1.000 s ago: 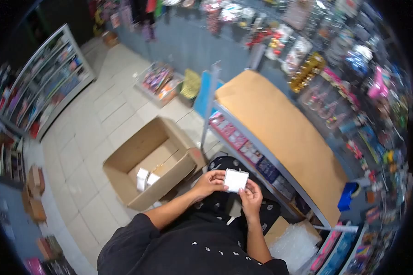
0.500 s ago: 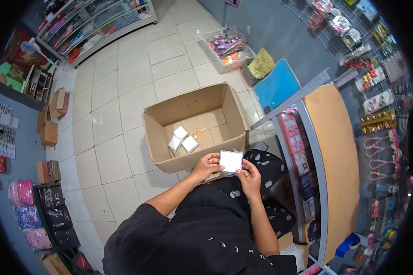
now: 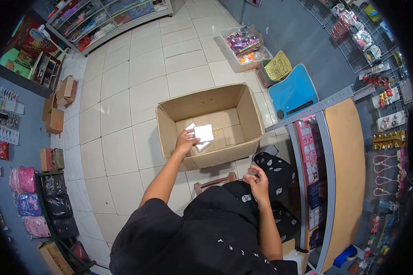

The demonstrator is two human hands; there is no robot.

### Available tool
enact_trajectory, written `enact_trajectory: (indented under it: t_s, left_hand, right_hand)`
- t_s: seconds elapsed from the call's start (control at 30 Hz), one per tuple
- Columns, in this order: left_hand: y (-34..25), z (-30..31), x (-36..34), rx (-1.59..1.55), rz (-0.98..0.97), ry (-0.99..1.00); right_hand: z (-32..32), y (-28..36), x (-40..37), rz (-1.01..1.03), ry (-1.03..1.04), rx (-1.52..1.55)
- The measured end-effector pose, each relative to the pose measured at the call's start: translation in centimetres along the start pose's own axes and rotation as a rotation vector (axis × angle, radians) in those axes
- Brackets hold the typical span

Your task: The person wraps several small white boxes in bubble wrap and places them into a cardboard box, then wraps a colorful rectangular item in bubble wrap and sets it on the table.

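My left hand (image 3: 185,143) reaches over the cardboard box (image 3: 206,161) and grips a small white square box (image 3: 203,133) by its left edge. Beneath it, other white pieces (image 3: 203,146) lie on the bottom of the carton, partly covered by the held one and by my fingers. Above my right knee, in patterned dark trousers (image 3: 274,166), hovers my right hand (image 3: 259,184). Its fingers are loosely bent and apart, with nothing seen between them.
A low stool (image 3: 214,182) stands between my legs and the carton. To the right is a shelf unit with a wooden top (image 3: 346,183), beside a blue board (image 3: 293,94). A clear bin of goods (image 3: 243,48) sits by the wall. Small cartons (image 3: 55,120) line the left.
My left hand has carried the white square box forward and left, from my lap to over the carton. My right hand has let go of it and stays near my knee. The view has shifted slightly.
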State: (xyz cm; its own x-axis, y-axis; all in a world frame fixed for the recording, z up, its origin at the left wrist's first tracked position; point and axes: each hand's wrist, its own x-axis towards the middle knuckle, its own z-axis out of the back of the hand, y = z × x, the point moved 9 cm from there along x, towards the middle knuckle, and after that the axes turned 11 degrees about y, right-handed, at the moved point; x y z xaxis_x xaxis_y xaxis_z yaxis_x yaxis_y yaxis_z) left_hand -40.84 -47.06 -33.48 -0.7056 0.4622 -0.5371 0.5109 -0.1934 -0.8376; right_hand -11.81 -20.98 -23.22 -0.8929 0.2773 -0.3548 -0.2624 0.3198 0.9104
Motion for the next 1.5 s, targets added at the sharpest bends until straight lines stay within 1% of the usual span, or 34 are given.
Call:
enact_trajectory:
  t_s: [0.1, 0.13, 0.2, 0.23, 0.33, 0.43, 0.47, 0.5, 0.57, 0.63, 0.67, 0.77, 0.8, 0.93, 1.03, 1.07, 1.2, 1.3, 1.4, 1.5]
  left_hand:
    - [0.7, 1.5, 1.7, -0.059, 0.036, -0.005]
    - [2.2, 2.3, 3.2, -0.116, 0.025, -0.020]
    - [6.2, 3.9, 5.5, -0.050, 0.153, -0.012]
    - [7.0, 4.4, 5.5, -0.016, 0.218, -0.008]
    - [7.6, 5.3, 5.3, 0.563, 0.397, 0.041]
    - [7.7, 2.4, 5.5, 0.618, 0.183, 0.124]
    - [8.5, 0.6, 5.8, 0.579, 0.148, 0.249]
    - [8.0, -1.4, 5.2, 0.573, 0.139, 0.363]
    - [4.5, -6.5, 1.5, 0.556, 0.123, 0.595]
    - [-0.7, -10.0, -2.9, 0.825, 0.006, 0.669]
    - [-1.8, -11.5, -4.3, 0.958, -0.056, 0.702]
    - [-1.3, -13.1, -4.0, 1.178, -0.268, 0.590]
    - [-1.2, -13.5, -3.8, 1.187, -0.313, 0.576]
    - [-0.2, -15.2, -3.2, 1.287, -0.345, 0.609]
    - [0.2, -17.1, -4.1, 1.298, -0.261, 0.713]
    - [0.7, -17.7, -4.2, 1.344, -0.327, 0.687]
    - [1.0, -19.3, -5.7, 1.289, -0.337, 0.662]
    - [1.2, -20.1, -5.7, 1.332, -0.263, 0.658]
    - [1.7, -20.6, -5.5, 1.360, -0.263, 0.652]
    - [0.6, -20.6, -5.9, 1.262, -0.368, 0.665]
  right_hand:
    - [-0.2, 0.3, 0.2, -0.014, 0.010, -0.012]
    - [-0.2, 0.3, 0.1, -0.016, 0.012, -0.014]
    - [-0.2, 0.2, 0.0, -0.011, 0.013, -0.022]
    - [-0.2, 0.1, 0.0, -0.004, 0.012, -0.028]
    - [0.0, 0.2, 0.1, -0.002, 0.012, -0.036]
    - [0.1, 0.0, 0.1, -0.013, 0.005, -0.006]
    - [0.1, -0.2, 0.1, -0.016, 0.001, 0.009]
    - [0.1, -0.2, 0.2, -0.017, 0.004, 0.006]
    - [0.2, -0.3, 0.3, -0.022, 0.005, 0.000]
    - [0.1, -0.5, 0.4, -0.024, 0.011, 0.003]
    - [0.0, -0.5, 0.4, -0.025, 0.016, 0.005]
    - [-0.1, -0.3, 0.4, -0.026, 0.018, 0.005]
    - [-0.1, -0.2, 0.4, -0.023, 0.018, 0.003]
    - [-0.1, 0.0, 0.3, -0.017, 0.016, 0.004]
    - [-0.2, 0.0, 0.3, -0.031, 0.014, 0.015]
    - [-0.2, 0.0, 0.3, -0.038, 0.011, 0.019]
    - [-0.2, 0.0, 0.2, -0.031, 0.017, 0.009]
    - [-0.2, -0.1, 0.1, -0.035, 0.012, 0.028]
    - [-0.2, 0.0, 0.0, -0.030, 0.015, 0.030]
    - [-0.3, 0.2, 0.0, -0.015, 0.021, 0.028]
